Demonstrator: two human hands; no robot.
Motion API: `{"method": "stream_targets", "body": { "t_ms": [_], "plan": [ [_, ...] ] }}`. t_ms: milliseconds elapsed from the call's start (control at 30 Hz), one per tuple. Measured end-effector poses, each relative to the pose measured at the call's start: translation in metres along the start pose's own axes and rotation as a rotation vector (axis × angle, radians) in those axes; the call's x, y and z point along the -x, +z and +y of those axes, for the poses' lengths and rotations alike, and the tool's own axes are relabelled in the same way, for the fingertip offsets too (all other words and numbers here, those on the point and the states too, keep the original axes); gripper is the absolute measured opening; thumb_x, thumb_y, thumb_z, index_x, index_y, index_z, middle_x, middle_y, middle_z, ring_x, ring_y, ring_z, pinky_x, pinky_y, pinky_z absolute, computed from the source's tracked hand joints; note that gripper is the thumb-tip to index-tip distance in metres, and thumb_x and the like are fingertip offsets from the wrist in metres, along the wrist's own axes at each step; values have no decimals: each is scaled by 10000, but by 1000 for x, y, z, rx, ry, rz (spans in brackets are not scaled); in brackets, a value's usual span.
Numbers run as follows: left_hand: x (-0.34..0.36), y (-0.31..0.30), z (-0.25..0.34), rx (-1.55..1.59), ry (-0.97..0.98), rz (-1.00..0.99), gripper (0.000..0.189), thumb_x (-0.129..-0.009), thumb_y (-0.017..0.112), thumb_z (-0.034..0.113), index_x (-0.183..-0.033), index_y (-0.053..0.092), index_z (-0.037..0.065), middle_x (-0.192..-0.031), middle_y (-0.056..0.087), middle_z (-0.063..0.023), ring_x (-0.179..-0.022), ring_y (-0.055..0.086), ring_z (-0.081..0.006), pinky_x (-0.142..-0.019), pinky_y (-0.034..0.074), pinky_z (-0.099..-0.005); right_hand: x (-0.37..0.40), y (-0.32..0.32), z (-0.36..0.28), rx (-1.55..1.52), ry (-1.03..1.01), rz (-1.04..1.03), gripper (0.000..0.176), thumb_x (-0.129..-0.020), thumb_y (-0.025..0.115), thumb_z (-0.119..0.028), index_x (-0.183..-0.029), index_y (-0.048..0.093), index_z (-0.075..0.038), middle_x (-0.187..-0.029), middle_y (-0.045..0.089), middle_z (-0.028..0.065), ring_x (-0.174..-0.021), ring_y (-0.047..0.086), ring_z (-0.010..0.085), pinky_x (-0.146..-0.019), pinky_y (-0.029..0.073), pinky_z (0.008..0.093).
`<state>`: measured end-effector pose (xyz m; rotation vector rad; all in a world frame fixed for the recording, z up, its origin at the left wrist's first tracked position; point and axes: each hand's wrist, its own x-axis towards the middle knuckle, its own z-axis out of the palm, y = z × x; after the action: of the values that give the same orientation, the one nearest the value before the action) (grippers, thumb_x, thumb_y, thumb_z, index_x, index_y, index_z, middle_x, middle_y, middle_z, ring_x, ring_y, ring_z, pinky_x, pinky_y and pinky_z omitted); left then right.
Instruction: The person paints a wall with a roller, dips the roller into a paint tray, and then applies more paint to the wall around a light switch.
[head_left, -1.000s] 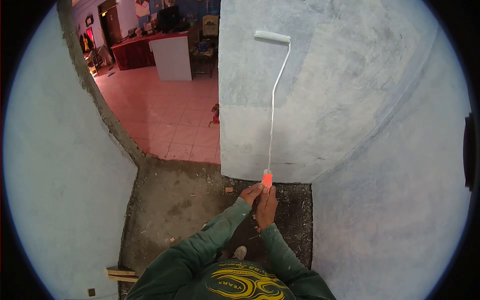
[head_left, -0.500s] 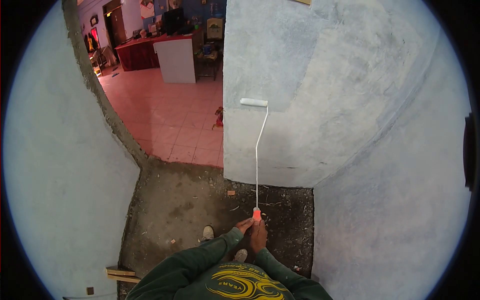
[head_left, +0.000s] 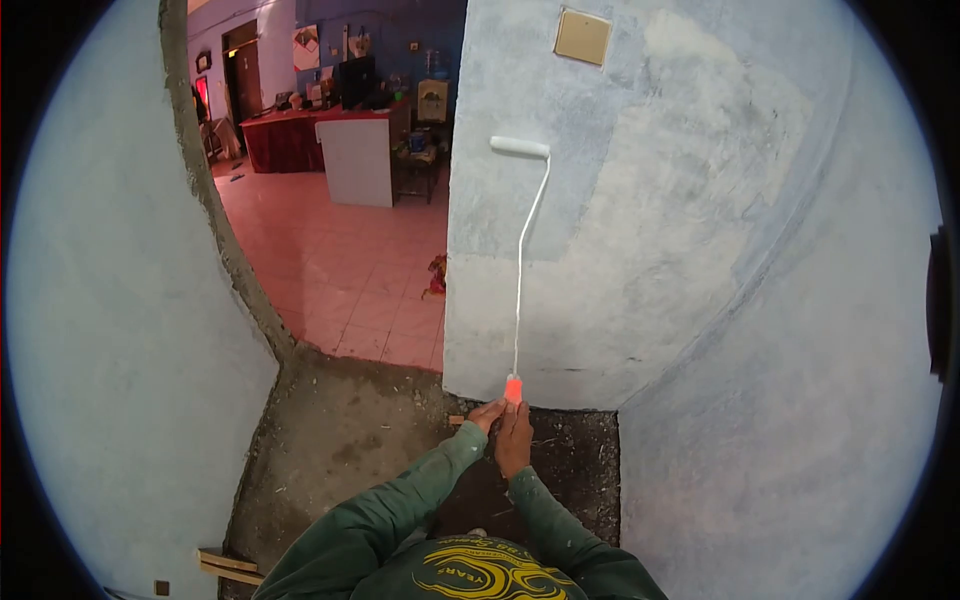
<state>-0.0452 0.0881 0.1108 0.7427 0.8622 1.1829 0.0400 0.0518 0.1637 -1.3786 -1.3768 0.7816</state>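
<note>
Both of my hands grip the orange handle of a long paint roller [head_left: 519, 270]. My left hand [head_left: 487, 413] is closed around the handle's lower part, and my right hand [head_left: 514, 440] is closed just beside it. From the handle a thin white rod runs up to the white roller sleeve [head_left: 519, 147], which lies across the wall [head_left: 540, 330] ahead. Around and below the sleeve, a bluish-grey patch meets a paler area of that wall. My fingers hide the bottom end of the handle.
A yellowish square plate [head_left: 582, 37] is on the wall above the roller. To the left, a doorway opens on a pink tiled floor [head_left: 330, 250] with a red-covered counter [head_left: 285, 140]. Wooden pieces [head_left: 230, 566] lie at the lower left on the rough floor [head_left: 330, 440].
The roller sleeve has moved up the wall, with both hands rising along with it. My view has tilted upward, bringing more of the square plate into sight.
</note>
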Motion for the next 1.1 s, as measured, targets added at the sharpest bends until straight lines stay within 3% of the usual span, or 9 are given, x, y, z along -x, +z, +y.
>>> {"method": "stream_targets", "body": {
  "t_ms": [67, 100, 167, 300, 400, 800, 967, 1033, 1100],
  "plan": [
    [0, 15, 29, 102, 2, 4, 368, -923, 488, 300, -1171, 551, 36, -903, 575, 22, -748, 496, -64, -634, 401, -213, -13, 4, -6, -12, -79, 79, 305, -944, 397, -280, -901, 426, 21, -668, 512, 213, -577, 514, 315, -516, 372, 391],
    [-7, 15, 33, 97, 4, -1, 368, -923, 488, 300, -1171, 551, 36, -903, 575, 22, -748, 496, -64, -634, 401, -213, -19, 2, -15, -15, -82, 85, 305, -944, 397, -280, -901, 426, 21, -668, 512, 213, -577, 514, 315, -516, 372, 391],
    [-23, 11, 36, 30, 127, -39, 321, -922, 488, 293, -1096, 578, 39, -817, 563, 27, -690, 491, -67, -591, 389, -210, -28, -4, -39, -66, -47, 38, 305, -939, 400, -279, -969, 429, 23, -759, 553, 278, -727, 542, 464, -575, 400, 461],
    [-7, 44, 86, 29, 143, -62, 250, -926, 478, 291, -941, 582, 65, -665, 475, 53, -556, 411, -59, -504, 332, -208, -34, -20, -73, -103, -82, 79, 295, -938, 400, -278, -972, 427, 15, -717, 551, 262, -688, 544, 453, -561, 399, 460],
    [3, 47, 76, -51, 159, -96, 264, -929, 470, 296, -961, 585, 60, -672, 492, 48, -566, 431, -59, -500, 338, -214, -27, -28, -62, -143, -109, 71, 296, -935, 407, -286, -962, 429, 8, -662, 541, 235, -630, 551, 426, -535, 400, 450],
    [63, 24, -87, 146, -446, -96, 312, -922, 481, 328, -1147, 527, 115, -927, 573, 13, -774, 554, -107, -692, 486, -283, 82, -73, 67, 25, 113, 6, 273, -930, 395, -285, -960, 436, -16, -741, 568, 238, -720, 563, 439, -587, 426, 458],
    [49, 3, -135, 91, -366, -156, 306, -920, 483, 335, -1116, 535, 106, -926, 571, 10, -802, 541, -107, -719, 460, -260, 89, -74, 95, 67, 214, 21, 365, -927, 385, -337, -978, 459, 17, -726, 562, 249, -715, 572, 435, -576, 419, 444],
    [45, -1, -143, 102, -456, -246, 340, -930, 448, 314, -1156, 507, 66, -1049, 577, -52, -954, 564, -183, -850, 451, -337, 89, -77, 98, 51, 230, 32, 373, -925, 385, -341, -980, 461, 21, -732, 561, 254, -722, 568, 441, -585, 417, 453],
    [43, 3, -149, 148, -458, -211, 331, -927, 457, 309, -1148, 510, 68, -1043, 580, -51, -951, 564, -181, -849, 450, -335, 87, -79, 102, 36, 244, 42, 382, -924, 384, -345, -983, 462, 25, -739, 560, 258, -728, 564, 446, -594, 416, 462]
  ]
}}
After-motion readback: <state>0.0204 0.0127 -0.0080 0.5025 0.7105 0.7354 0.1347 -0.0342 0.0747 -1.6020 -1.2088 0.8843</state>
